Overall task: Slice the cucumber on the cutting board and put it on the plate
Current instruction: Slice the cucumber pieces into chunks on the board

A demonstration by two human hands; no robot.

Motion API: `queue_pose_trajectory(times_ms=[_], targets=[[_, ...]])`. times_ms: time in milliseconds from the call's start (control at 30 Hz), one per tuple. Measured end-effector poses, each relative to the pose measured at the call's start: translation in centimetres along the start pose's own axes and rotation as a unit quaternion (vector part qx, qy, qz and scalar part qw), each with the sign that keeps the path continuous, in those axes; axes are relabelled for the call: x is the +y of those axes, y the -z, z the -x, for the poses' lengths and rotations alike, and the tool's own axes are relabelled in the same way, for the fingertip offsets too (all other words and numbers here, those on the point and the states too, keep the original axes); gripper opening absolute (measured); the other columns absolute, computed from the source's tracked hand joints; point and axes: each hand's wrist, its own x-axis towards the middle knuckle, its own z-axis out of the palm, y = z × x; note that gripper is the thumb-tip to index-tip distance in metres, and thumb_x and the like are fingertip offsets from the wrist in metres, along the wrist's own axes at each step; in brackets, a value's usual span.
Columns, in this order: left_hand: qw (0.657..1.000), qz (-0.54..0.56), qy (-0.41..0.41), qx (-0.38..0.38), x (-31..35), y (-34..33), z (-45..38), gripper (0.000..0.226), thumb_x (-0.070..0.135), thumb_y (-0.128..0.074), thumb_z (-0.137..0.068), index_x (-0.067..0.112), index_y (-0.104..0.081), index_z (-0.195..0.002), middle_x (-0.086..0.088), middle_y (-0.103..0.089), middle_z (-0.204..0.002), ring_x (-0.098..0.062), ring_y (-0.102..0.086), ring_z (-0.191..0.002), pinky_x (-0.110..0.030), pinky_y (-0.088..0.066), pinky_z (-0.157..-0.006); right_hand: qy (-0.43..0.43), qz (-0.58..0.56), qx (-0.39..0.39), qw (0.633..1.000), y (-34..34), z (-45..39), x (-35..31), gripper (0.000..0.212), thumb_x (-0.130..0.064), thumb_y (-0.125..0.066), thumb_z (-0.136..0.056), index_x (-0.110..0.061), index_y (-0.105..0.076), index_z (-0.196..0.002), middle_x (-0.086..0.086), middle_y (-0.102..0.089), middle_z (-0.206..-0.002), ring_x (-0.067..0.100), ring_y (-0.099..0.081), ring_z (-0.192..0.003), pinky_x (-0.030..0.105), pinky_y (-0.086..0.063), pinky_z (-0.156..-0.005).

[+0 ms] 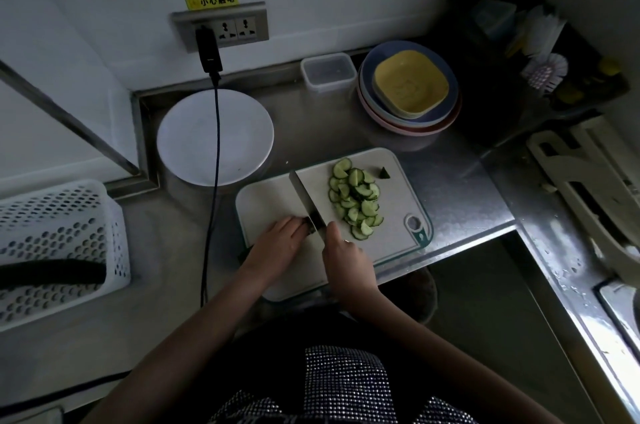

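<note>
On a steel counter [450,188] lies a pale cutting board [270,195]. The right hand [346,255] has its fingers wrapped round the handle of a knife [306,198], whose blade stands edge-down on the board and points away from the person. The left hand [280,238] rests on the board just left of the blade, fingers curled over a small dark cucumber stub [309,227] that touches the blade; the stub is mostly hidden, so how much of it remains is unclear. Right of the knife a loose pile of half-round slices [356,201] covers the middle of the board, and a small green end piece [384,174] lies apart near the far right corner. The white plate [194,139] sits on the counter beyond the board's left end, near it, with nothing on it. A black cable [214,160] hangs from a plug [207,49] in the wall socket [239,26] and crosses over the plate. Farther right stand a clear box [329,71] and a stack of bowls [410,91] with a yellow one on top. A white perforated basket [59,243] sits at the far left.
</note>
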Motion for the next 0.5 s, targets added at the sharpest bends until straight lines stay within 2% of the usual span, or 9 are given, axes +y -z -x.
queue_pose_trajectory(times_ms=[200,400,500], targets=[[1.000,0.008,-0.001,0.006,0.14,0.17,0.01,0.033,0.013,-0.042,-0.077,0.008,-0.045,-0.110,-0.013,-0.065,-0.094,-0.022,-0.047,-0.094,-0.032,-0.051,-0.075,0.018,0.003,0.019,1.000,-0.13,-0.10,-0.08,0.026,-0.009,-0.035,-0.097,-0.011,-0.031,-0.123,0.018,-0.066,-0.093,0.038,-0.064,-0.082,0.035,-0.039,-0.058],[1.000,0.002,0.004,-0.002,0.00,0.07,0.19,0.034,0.009,-0.043,-0.078,-0.001,-0.061,-0.105,-0.015,-0.063,-0.095,-0.025,-0.048,-0.093,-0.034,-0.054,-0.074,0.013,0.008,0.013,1.000,-0.53,-0.25,-0.01,0.033,-0.008,-0.036,-0.097,-0.011,-0.029,-0.129,0.019,-0.065,-0.096,0.039,-0.063,-0.087,0.037,-0.039,-0.060],[1.000,0.001,-0.001,0.000,0.10,0.13,0.13,0.033,0.010,-0.043,-0.078,0.000,-0.060,-0.105,-0.015,-0.064,-0.094,-0.024,-0.049,-0.093,-0.033,-0.054,-0.073,0.020,0.004,0.014,1.000,-0.50,-0.42,-0.11,0.033,-0.007,-0.037,-0.096,-0.010,-0.030,-0.128,0.019,-0.065,-0.093,0.038,-0.063,-0.084,0.036,-0.039,-0.059]])
